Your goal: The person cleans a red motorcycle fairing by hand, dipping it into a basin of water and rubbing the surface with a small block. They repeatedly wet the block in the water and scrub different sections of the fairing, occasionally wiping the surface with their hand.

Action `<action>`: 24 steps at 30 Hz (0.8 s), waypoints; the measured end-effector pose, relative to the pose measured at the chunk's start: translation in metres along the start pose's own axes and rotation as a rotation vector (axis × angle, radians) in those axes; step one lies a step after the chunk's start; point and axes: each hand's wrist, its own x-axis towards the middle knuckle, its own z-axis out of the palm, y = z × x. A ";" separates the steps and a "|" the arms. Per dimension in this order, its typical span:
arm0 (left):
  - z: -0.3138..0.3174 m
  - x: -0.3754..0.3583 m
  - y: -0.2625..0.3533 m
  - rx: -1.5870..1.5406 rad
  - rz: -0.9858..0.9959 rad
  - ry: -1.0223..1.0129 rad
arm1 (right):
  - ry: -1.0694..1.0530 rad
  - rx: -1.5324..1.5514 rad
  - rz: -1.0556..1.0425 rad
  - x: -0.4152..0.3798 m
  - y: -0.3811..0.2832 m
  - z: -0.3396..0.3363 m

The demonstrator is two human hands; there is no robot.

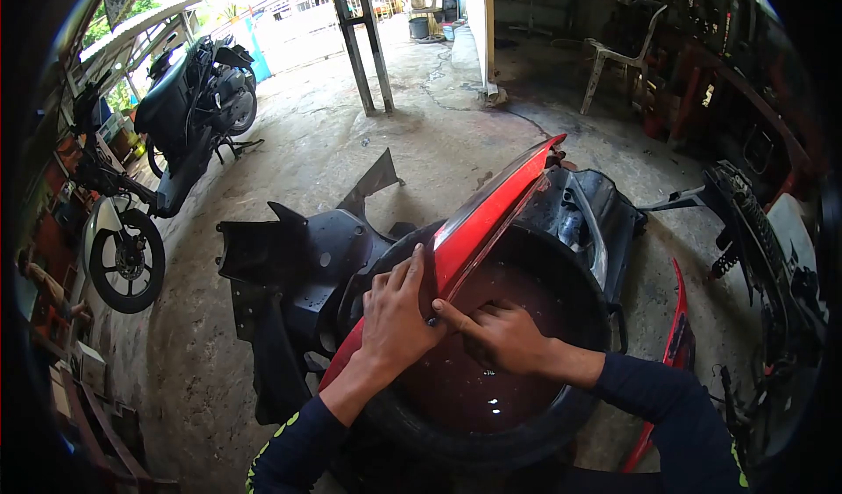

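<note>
A long red motorcycle body panel (491, 218) slants across a black tub (589, 380) of murky reddish water (517, 380). My left hand (395, 314) is closed on the panel's lower part, fingers stretched along its dark outer side. My right hand (500, 334) is over the water, its fingers folded and one digit reaching to the panel's edge beside my left hand. A small dark bit shows where the two hands meet; I cannot make out what it is. The panel's lower end is partly hidden behind my left hand and forearm.
Black plastic motorcycle parts (324, 253) lie left of the tub, with another dark part (605, 218) behind it. A second red panel (675, 327) rests on the right. A motorcycle (189, 99) stands at left, a post (355, 42) and a chair (623, 55) farther back.
</note>
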 end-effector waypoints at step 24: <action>0.019 -0.001 -0.009 0.472 0.299 0.157 | -0.080 -0.087 0.228 -0.015 0.017 -0.005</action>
